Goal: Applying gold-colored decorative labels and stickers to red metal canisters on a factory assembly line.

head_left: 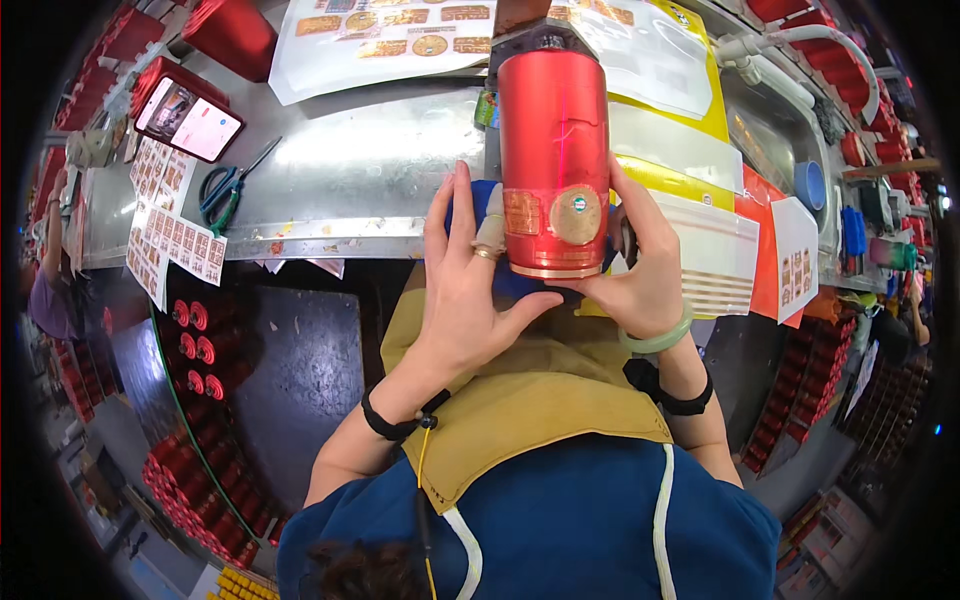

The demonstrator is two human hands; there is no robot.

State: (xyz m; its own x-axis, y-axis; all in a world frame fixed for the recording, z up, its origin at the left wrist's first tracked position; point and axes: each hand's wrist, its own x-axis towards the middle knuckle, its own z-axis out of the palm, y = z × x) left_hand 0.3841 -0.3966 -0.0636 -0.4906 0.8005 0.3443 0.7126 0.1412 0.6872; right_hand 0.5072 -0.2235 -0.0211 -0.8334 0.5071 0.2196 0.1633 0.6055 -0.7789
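A shiny red metal cylinder (553,120) stretches away from me in front of my body, its far end against a dark fixture (540,38). Near its closer end are a gold rectangular label (522,213) and a round gold label (575,215). My right hand (640,265) holds the cylinder's right side, thumb at the near rim and other fingers partly hidden. Along the left side, my left hand (465,290) has its fingers stretched and apart; a finger with a pale cover (491,225) meets the cylinder by the rectangular label.
A metal bench (380,150) carries a phone (190,112), scissors (222,195) and gold sticker sheets (175,235) on the left. Label sheets (400,40) lie at the back; plastic sleeves (700,240) are on the right. Red cylinders (195,480) are stacked below left.
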